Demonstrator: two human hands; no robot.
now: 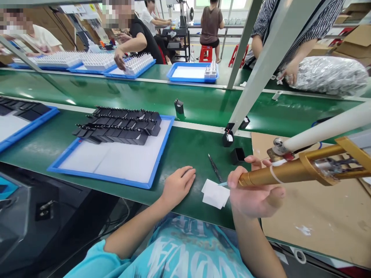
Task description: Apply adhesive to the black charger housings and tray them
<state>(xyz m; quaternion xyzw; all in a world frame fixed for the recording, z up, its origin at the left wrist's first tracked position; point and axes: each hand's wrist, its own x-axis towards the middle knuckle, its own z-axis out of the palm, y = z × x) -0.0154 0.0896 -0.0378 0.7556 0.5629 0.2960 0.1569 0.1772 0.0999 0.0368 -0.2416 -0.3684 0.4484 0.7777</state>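
Observation:
My right hand [252, 193] is wrapped from behind and below around a gold-coloured tubular tool [269, 175], its fingertips near the front end. A thin pale blue tip sticks out of the tool above white paper pieces [215, 195] on the bench. My left hand [178, 187] rests on the green bench with its fingers drawn together; a dark sliver shows between them, too small to name. Black tweezers [214, 167] lie between the hands. Beyond them stand an open black plastic case [238, 155] and a black case with a raised part [228, 137].
To the left, a blue-rimmed tray [150, 181] carries rows of black adapters [121, 123]. A slanted white post [261, 77] rises behind my right hand, near cardboard [313, 216]. Across the green conveyor [139, 94], which carries a black adapter [179, 106], co-workers handle white parts.

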